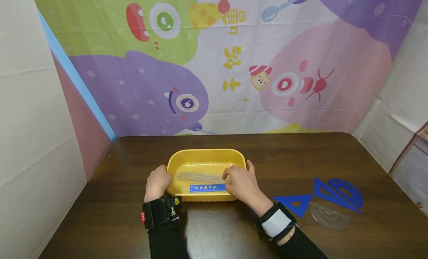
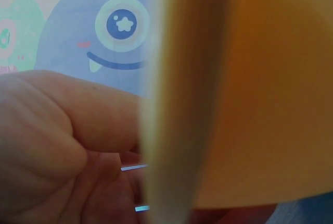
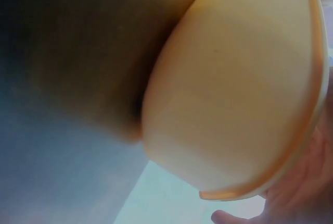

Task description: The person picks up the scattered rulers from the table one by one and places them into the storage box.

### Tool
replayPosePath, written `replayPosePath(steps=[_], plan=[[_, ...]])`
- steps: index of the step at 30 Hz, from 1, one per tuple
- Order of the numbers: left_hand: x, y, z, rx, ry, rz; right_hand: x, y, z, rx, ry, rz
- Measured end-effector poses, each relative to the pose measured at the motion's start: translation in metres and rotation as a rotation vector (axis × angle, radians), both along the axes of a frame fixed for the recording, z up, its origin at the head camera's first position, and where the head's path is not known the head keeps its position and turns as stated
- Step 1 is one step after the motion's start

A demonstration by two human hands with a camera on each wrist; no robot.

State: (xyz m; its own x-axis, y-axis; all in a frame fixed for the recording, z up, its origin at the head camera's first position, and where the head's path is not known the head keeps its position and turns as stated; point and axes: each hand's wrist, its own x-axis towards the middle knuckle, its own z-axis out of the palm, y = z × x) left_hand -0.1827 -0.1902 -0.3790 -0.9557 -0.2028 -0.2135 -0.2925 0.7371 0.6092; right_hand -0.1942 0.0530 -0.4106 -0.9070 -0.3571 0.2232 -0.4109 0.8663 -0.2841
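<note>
One yellow tray [image 1: 207, 150] is seen near mid-table, its nine o'clock rim gripped by the left hand [image 1: 158, 181]. Inside, a blue ruler [image 1: 219, 188] is laid toward six o'clock, beside translucent strips [image 1: 197, 177]. The right hand [image 1: 243, 183] is curled over the three o'clock rim; whether anything is pinched cannot be told. Toward four o'clock, set squares [image 1: 283, 198] and protractors [image 1: 331, 217] are laid out.

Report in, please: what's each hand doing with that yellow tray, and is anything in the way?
Left hand grips yellow tray at its left end. Right hand at right end, grip unclear. Blue ruler inside; nothing visibly blocking.
</note>
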Motion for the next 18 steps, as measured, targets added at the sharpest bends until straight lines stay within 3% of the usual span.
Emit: replayPosePath(steps=[18], plan=[[-0.001,0.0,0.001,0.004,-0.014,0.006,-0.014,-0.007,0.009,0.202,-0.188,0.013]])
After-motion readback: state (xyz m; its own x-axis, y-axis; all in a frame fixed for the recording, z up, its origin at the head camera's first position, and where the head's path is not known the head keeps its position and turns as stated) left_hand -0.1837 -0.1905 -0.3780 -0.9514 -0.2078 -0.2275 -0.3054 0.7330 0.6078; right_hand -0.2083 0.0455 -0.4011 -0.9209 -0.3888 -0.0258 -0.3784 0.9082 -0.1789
